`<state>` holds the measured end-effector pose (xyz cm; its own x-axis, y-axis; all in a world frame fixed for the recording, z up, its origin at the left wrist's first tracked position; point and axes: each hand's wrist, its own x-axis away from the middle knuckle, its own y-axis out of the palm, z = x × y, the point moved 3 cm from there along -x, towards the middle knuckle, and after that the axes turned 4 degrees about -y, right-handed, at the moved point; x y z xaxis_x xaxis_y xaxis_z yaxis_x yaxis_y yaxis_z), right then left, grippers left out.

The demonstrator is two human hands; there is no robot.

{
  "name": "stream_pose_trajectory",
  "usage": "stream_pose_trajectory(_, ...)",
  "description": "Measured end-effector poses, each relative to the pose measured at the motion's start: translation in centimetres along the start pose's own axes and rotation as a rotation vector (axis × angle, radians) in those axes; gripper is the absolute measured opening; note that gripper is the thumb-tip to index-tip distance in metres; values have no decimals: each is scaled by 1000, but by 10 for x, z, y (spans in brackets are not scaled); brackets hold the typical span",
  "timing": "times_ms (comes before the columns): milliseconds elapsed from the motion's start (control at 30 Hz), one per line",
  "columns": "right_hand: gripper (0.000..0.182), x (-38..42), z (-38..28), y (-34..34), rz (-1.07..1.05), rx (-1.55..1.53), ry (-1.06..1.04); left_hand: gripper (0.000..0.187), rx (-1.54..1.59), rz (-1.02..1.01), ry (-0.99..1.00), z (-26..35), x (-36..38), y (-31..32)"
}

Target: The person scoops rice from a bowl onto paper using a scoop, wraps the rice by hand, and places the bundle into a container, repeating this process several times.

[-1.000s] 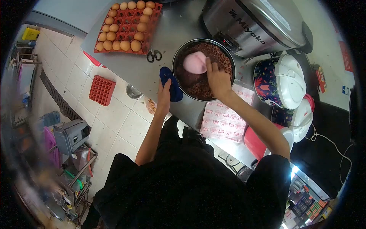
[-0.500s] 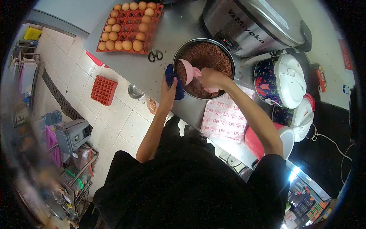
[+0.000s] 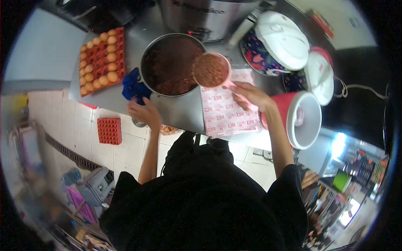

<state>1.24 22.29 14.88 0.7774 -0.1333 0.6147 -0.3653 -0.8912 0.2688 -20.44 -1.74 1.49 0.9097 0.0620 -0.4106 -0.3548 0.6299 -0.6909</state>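
Note:
My right hand (image 3: pixel 253 96) grips the handle of a pink scoop (image 3: pixel 226 70). The scoop is heaped with reddish-brown rice (image 3: pixel 208 70) and is held above the wrapping paper, at the right rim of a round metal pot (image 3: pixel 171 95). More of the brown rice (image 3: pixel 182 85) lies in the pot, partly dark and blurred. My left hand (image 3: pixel 145 113) is just below a crumpled blue cloth (image 3: pixel 135 85), its fingers apart. The cloth rests against the pot's left side. Printed paper sheets (image 3: pixel 228 111) lie in a stack under the scoop.
Red trays of eggs (image 3: pixel 102 62) stand at the left of the metal table. Behind the pot is a large rice cooker (image 3: pixel 205 19). Patterned containers with white lids (image 3: pixel 282 39) and a pink-and-white tub (image 3: pixel 307 121) are at the right. An egg tray (image 3: pixel 109 130) lies on the floor.
The scoop has risen out of the pot and moved right over the paper, full of rice. My left hand has come away from the pot and loosened from the cloth. The view has shifted.

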Motion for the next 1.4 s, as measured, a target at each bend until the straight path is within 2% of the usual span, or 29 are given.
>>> stream_pose_trajectory(67, 35, 35, 40, -22, 238, 19, -37, 29, 305, -565, 529, 9, 74, 6)
stream_pose_trajectory(100, 35, 41, 69, -29, 256, 2, -34, 29, 393, -785, 691, 27, 103, 11)
stream_pose_trajectory(133, 38, 43, 95, -41, 451, 355, -250, 30, 479, -1001, 852, 45, 129, 14)
stream_pose_trajectory(167, 43, 46, 119, -43, 635, 712, -459, 34, 370, -991, 925, 66, 140, 9)
stream_pose_trajectory(200, 43, 42, 143, -39, 651, 702, -456, 39, 263, -972, 1000, 84, 144, 5)
stream_pose_trajectory(267, 56, 32, 177, -19, 848, 1534, -396, 43, 179, -1006, 1000, 83, 151, 19)
stream_pose_trajectory(367, 67, 29, 204, -7, 956, 1511, -270, 50, 61, -1055, 1015, 79, 151, 26)
stream_pose_trajectory(467, 67, 20, 214, -5, 1015, 1418, -207, 54, 24, -1078, 1073, 72, 145, 22)
stream_pose_trajectory(600, 56, 35, 201, 8, 1000, 1257, -279, 59, 29, -1124, 1144, 69, 139, 27)
stream_pose_trajectory(667, 42, 48, 205, 5, 1057, 709, -315, 52, 85, -1075, 1149, 78, 135, 21)
stream_pose_trajectory(700, 34, 50, 201, 2, 1137, 534, -443, 45, 133, -1040, 1152, 83, 133, 18)
stream_pose_trajectory(733, 34, 52, 183, -5, 1136, 532, -444, 45, 130, -1040, 1153, 88, 131, 20)
stream_pose_trajectory(800, 33, 37, 154, -41, 932, 176, -216, 24, 260, -1229, 819, 96, 125, 33)
stream_pose_trajectory(833, 30, 17, 139, -66, 900, 428, -334, 24, 254, -1230, 824, 99, 128, 42)
stream_pose_trajectory(867, 27, -5, 123, -91, 859, 680, -450, 15, 241, -1225, 713, 101, 130, 54)
stream_pose_trajectory(900, 27, -22, 98, -105, 804, 802, -468, 9, 228, -1217, 605, 104, 131, 66)
stream_pose_trajectory(933, 27, -51, 84, -130, 752, 873, -397, 9, 228, -1218, 612, 114, 134, 76)
stream_pose_trajectory(1000, 28, -76, 75, -139, 706, 933, -323, 12, 465, -1013, 597, 135, 135, 86)
stream_pose_trajectory(1033, 30, -76, 64, -133, 917, 1036, -467, 12, 465, -1016, 612, 144, 138, 92)
stream_pose_trajectory(1067, 31, -71, 57, -126, 1127, 1135, -609, 16, 430, -838, 776, 153, 139, 93)
stream_pose_trajectory(1100, 32, -68, 79, -115, 1247, 1127, -694, 21, 394, -652, 930, 159, 139, 91)
stream_pose_trajectory(1167, 36, -47, 121, -85, 1385, 1059, -704, 26, 334, -695, 967, 149, 145, 108)
stream_pose_trajectory(1200, 36, -41, 137, -82, 1383, 1065, -704, 31, 262, -751, 992, 143, 151, 114)
stream_pose_trajectory(1267, 43, -33, 163, -77, 1434, 1325, -512, 30, 282, -738, 1046, 144, 154, 115)
stream_pose_trajectory(1300, 43, -27, 168, -77, 1428, 1320, -504, 28, 303, -722, 1101, 141, 156, 113)
stream_pose_trajectory(1400, 41, -20, 167, -83, 1357, 1307, -613, 25, 426, -806, 1087, 142, 153, 112)
